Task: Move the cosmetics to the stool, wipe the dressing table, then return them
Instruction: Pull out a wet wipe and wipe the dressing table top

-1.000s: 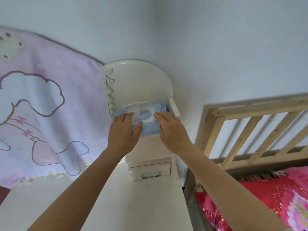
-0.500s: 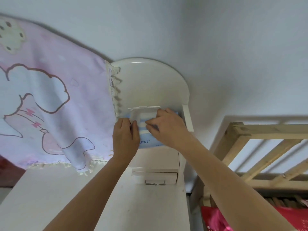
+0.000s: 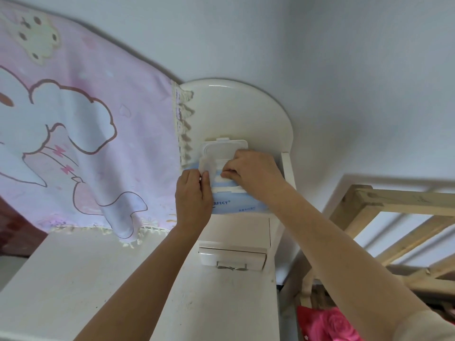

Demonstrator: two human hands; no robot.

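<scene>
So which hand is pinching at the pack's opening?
The right hand: it pinches at the opening of the wipes pack, just below the raised lid. The left hand only holds the pack's left edge.

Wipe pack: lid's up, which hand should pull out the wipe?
Right. The right hand pinches the wipe at the opening under the raised lid; the left hand grips the wipe pack at its left edge, steadying it.

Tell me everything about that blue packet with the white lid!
It is a soft blue wet-wipe packet with printed lettering and a white plastic flip lid, standing open. It lies on the white dressing-table shelf. The left hand holds its left edge; the right hand pinches the white wipe at its opening.
</scene>
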